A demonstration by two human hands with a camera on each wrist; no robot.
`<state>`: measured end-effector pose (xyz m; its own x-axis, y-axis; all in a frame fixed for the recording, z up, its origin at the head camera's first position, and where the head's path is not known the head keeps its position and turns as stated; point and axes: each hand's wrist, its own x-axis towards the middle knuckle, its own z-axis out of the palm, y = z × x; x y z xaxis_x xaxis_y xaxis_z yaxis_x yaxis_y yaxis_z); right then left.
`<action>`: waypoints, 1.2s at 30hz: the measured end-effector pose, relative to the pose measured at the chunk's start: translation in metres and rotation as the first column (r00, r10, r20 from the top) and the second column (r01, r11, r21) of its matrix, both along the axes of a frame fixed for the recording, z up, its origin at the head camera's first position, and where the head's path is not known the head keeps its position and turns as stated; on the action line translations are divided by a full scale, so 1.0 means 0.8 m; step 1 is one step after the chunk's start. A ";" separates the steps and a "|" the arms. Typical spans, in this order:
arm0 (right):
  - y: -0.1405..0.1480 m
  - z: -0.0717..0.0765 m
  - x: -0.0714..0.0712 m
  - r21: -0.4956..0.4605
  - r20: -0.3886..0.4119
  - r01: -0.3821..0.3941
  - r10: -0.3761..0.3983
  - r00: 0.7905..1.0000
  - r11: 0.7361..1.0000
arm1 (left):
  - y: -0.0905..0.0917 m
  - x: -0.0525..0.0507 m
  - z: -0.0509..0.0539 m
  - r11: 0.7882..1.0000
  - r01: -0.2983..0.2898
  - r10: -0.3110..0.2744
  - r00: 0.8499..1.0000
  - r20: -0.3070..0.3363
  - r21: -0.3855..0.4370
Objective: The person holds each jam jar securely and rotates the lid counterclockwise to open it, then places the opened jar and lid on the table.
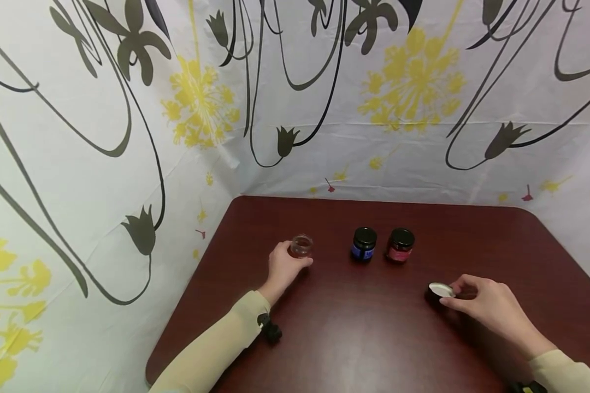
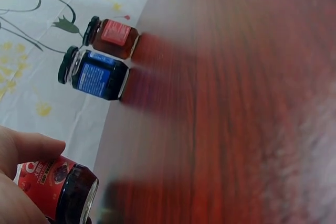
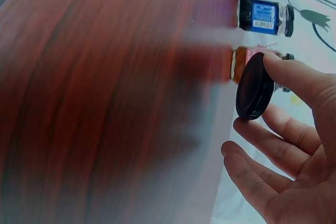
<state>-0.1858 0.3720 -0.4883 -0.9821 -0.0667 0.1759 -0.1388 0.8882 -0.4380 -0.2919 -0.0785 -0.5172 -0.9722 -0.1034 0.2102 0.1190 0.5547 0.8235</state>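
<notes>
My left hand (image 1: 282, 268) grips an uncapped glass jar (image 1: 302, 246) at the left of the table. In the left wrist view the jar shows a red label (image 2: 48, 182) and dark contents near its base. Whether the base touches the table I cannot tell. Over at the right, my right hand (image 1: 494, 305) pinches a round black lid (image 3: 255, 87) by its rim between thumb and fingers. The lid's pale inner side (image 1: 442, 290) faces up in the head view. In the right wrist view, it hangs above the tabletop.
Two capped jars stand side by side towards the back middle: one with a blue label (image 1: 364, 244), one with a pinkish-red label (image 1: 400, 245). The dark red wooden table (image 1: 354, 338) has rounded far corners. Behind it hangs a flower-patterned white cloth (image 1: 334, 147).
</notes>
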 end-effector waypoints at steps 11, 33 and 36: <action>0.032 -0.005 0.002 0.036 0.015 0.028 -0.029 0.999 0.999 | -0.008 -0.015 -0.008 0.999 -0.051 0.051 0.999 0.003 0.012; 0.081 -0.014 -0.001 0.089 0.008 0.081 -0.082 0.997 0.993 | -0.019 -0.038 -0.010 0.997 -0.071 0.071 0.997 -0.024 0.005; 0.084 -0.016 -0.001 0.097 0.006 0.094 -0.096 0.995 0.991 | -0.019 -0.039 -0.011 0.998 -0.070 0.070 0.997 -0.029 0.007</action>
